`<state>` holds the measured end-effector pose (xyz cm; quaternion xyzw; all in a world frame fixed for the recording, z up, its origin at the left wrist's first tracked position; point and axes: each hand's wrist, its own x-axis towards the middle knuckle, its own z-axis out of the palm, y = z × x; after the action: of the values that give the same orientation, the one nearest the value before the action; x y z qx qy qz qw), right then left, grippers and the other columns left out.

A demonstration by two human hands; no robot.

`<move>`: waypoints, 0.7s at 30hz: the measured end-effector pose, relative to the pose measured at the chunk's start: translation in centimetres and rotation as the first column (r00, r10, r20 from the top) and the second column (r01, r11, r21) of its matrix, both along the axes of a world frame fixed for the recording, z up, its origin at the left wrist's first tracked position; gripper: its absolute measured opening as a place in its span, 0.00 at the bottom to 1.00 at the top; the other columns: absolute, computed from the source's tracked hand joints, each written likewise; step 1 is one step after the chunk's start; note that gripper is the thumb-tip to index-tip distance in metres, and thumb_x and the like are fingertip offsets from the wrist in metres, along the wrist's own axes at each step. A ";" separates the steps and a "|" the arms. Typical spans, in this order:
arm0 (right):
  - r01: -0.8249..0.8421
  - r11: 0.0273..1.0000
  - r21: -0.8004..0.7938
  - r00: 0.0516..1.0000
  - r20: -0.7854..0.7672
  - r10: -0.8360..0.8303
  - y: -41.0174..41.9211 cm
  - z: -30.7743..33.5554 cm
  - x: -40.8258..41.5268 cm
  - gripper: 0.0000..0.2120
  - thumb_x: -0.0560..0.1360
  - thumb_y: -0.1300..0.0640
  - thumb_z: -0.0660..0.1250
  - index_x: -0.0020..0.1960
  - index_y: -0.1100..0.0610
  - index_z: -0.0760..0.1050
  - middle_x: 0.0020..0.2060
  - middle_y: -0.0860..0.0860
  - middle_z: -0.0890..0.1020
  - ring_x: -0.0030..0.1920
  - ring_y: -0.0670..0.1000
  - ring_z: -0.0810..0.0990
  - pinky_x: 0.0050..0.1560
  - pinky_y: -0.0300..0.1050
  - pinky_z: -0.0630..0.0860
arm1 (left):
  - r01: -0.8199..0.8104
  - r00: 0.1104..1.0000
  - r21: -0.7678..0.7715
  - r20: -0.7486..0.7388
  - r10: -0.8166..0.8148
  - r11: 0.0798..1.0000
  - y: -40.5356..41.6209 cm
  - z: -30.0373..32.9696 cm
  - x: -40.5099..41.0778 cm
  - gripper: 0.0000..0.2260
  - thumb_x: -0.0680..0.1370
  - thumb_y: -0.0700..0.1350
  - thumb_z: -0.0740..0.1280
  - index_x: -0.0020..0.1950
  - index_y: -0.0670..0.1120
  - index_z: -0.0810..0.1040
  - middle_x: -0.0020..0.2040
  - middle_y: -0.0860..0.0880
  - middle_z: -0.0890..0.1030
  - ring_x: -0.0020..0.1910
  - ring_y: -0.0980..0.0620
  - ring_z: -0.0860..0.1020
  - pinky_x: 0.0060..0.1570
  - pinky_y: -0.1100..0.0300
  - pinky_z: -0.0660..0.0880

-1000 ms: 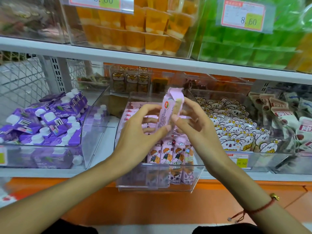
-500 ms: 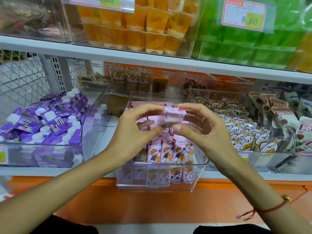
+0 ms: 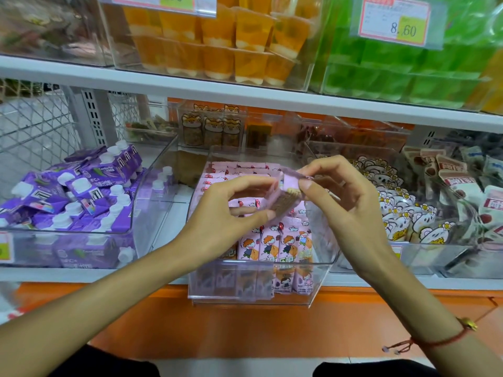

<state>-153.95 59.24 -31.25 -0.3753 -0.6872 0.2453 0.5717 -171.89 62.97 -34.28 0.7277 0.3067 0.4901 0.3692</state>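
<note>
The shelf (image 3: 81,273) carries a clear bin (image 3: 253,297) overhanging its front edge, likely for easier reach. Above the bin's upright pink rows, the left hand (image 3: 226,221) pinches a pink snack packet (image 3: 283,197) by its sides. The right hand (image 3: 351,202) pinches its end flap, seemingly to orient it.

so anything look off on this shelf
The bin below the held packet juts out past the shelf edge, unlike its neighbours. The purple pouches on the left lie in a jumbled heap.
</note>
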 end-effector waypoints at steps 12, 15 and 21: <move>-0.041 0.985 -0.168 0.983 0.169 0.069 0.6 -0.9 -0.3 0.18 0.75 0.45 0.62 0.65 0.42 0.72 0.59 0.38 0.78 0.57 0.41 0.78 0.56 0.35 0.74 | 0.105 0.980 -0.484 0.198 -0.008 0.869 -0.4 2.0 -0.2 0.14 0.73 0.55 0.69 0.56 0.52 0.83 0.50 0.55 0.85 0.44 0.62 0.82 0.34 0.69 0.76; 0.015 0.982 -0.190 0.983 0.180 0.020 0.7 -1.0 -0.3 0.19 0.73 0.41 0.61 0.62 0.43 0.75 0.54 0.39 0.80 0.53 0.41 0.79 0.52 0.34 0.75 | 0.146 0.964 -0.582 0.264 0.016 0.800 -0.4 2.1 -0.1 0.12 0.71 0.56 0.71 0.50 0.52 0.86 0.47 0.54 0.85 0.39 0.61 0.82 0.32 0.69 0.76; 0.036 0.977 -0.210 0.984 0.177 0.002 0.6 -0.9 -0.3 0.20 0.72 0.41 0.62 0.62 0.45 0.76 0.50 0.41 0.81 0.49 0.40 0.80 0.49 0.32 0.74 | 0.114 0.971 -0.607 0.236 0.042 0.787 -0.3 1.9 0.3 0.13 0.72 0.56 0.71 0.53 0.53 0.85 0.47 0.55 0.85 0.43 0.61 0.82 0.34 0.68 0.77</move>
<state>-154.20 59.83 -32.12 -0.4604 -0.7015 0.2784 0.4674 -171.57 62.68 -32.43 0.5094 0.3893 0.4391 0.6294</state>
